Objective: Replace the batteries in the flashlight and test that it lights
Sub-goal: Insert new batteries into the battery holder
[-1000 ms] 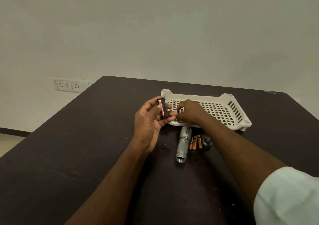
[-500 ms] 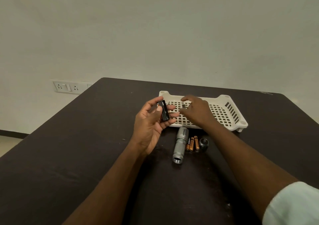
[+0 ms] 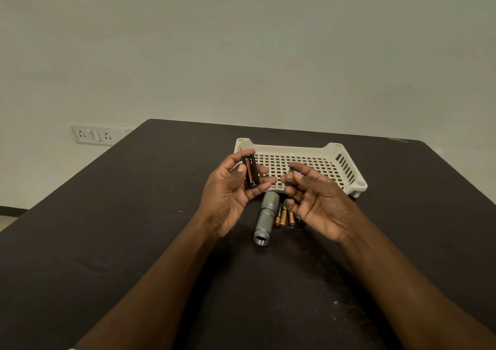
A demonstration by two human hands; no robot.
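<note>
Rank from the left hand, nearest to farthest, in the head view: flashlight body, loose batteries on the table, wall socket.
1. Flashlight body: just right of and below the left hand.
2. Loose batteries: right of the body.
3. Wall socket: far left, on the wall.

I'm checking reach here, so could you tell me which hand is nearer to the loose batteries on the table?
Right. The right hand hovers right above the loose batteries; the left hand, gripping the battery holder, is farther left, beyond the flashlight body.
</note>
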